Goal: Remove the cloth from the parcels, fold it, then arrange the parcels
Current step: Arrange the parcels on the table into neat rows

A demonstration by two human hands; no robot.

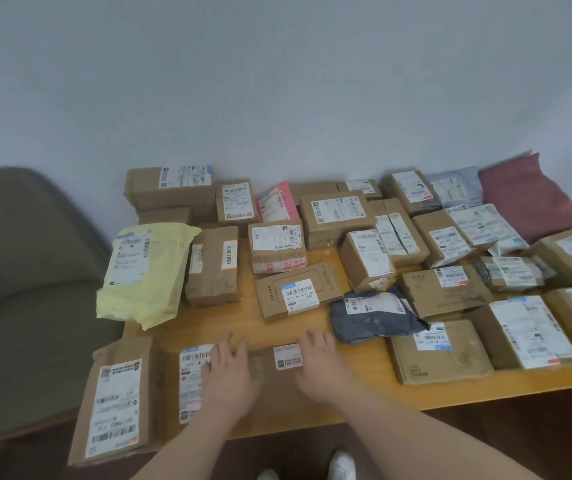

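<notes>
Pressing our left hand [227,367] and right hand [319,363] flat, fingers spread and gripping nothing, on the brown parcel [263,372] at the table [433,393] front edge, we seem to square it; no cloth shows

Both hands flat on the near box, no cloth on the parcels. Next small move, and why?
Probably slide the brown box left against the upright parcel. The left hand and right hand lie flat on top, fingers spread, and a gap shows between the two at the table edge.
</notes>
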